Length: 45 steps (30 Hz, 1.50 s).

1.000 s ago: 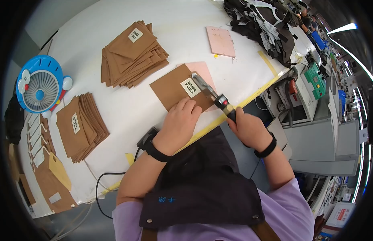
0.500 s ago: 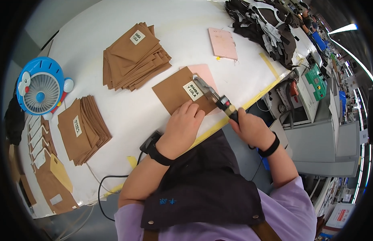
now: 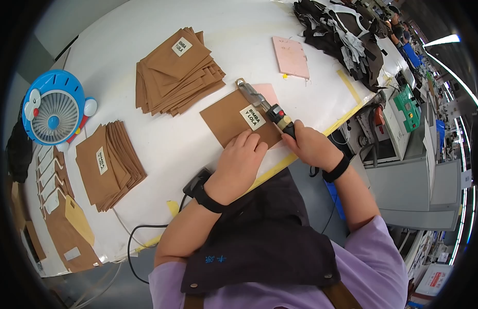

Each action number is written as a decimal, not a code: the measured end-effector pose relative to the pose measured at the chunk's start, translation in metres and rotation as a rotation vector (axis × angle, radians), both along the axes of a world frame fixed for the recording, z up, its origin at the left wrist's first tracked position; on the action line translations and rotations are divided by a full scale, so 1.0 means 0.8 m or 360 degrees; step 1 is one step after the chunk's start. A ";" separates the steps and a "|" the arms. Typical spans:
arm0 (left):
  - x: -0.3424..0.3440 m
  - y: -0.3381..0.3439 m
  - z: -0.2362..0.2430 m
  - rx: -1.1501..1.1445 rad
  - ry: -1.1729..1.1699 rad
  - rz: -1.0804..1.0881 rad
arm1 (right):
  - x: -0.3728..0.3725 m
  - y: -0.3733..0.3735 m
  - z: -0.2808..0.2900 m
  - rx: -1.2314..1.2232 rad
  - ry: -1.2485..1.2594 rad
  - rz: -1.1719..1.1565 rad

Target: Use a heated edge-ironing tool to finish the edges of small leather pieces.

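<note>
Near the bench's front edge, the left hand (image 3: 242, 160) presses flat on a brown envelope (image 3: 233, 119) while the right hand (image 3: 312, 147) grips a metal-tipped hand tool (image 3: 264, 106) laid across its white rectangular label (image 3: 253, 117). Steady, even pressure probably serves best. Two stacks of brown labelled envelopes (image 3: 177, 69) lie toward the back and left edges.

2 envelope stacks (image 3: 177, 69), 1 fan (image 3: 53, 116), 1 pink pad (image 3: 291, 56).
</note>
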<state>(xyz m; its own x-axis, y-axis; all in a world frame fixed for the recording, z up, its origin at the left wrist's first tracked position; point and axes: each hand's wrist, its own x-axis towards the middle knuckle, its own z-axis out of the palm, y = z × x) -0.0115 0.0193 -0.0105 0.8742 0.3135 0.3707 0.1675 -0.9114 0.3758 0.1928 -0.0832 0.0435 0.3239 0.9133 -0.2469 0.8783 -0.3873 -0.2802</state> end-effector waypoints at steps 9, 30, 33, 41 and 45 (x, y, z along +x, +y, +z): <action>0.001 -0.001 0.005 -0.0001 -0.0028 -0.0025 | 0.014 0.034 -0.010 0.0070 0.0085 0.0007; 0.000 -0.002 0.002 0.0010 -0.0019 -0.0012 | 0.010 -0.026 0.013 -0.0029 0.0141 -0.0023; -0.001 -0.003 0.003 -0.0007 0.0004 -0.0015 | 0.012 0.008 0.012 -0.0052 0.0097 -0.0002; -0.002 0.000 0.009 -0.0039 -0.0013 -0.0040 | -0.008 -0.091 0.015 -0.0037 0.0004 -0.0058; -0.003 0.002 0.010 -0.0019 -0.0011 -0.0031 | -0.029 -0.152 0.035 -0.0238 0.0059 -0.0190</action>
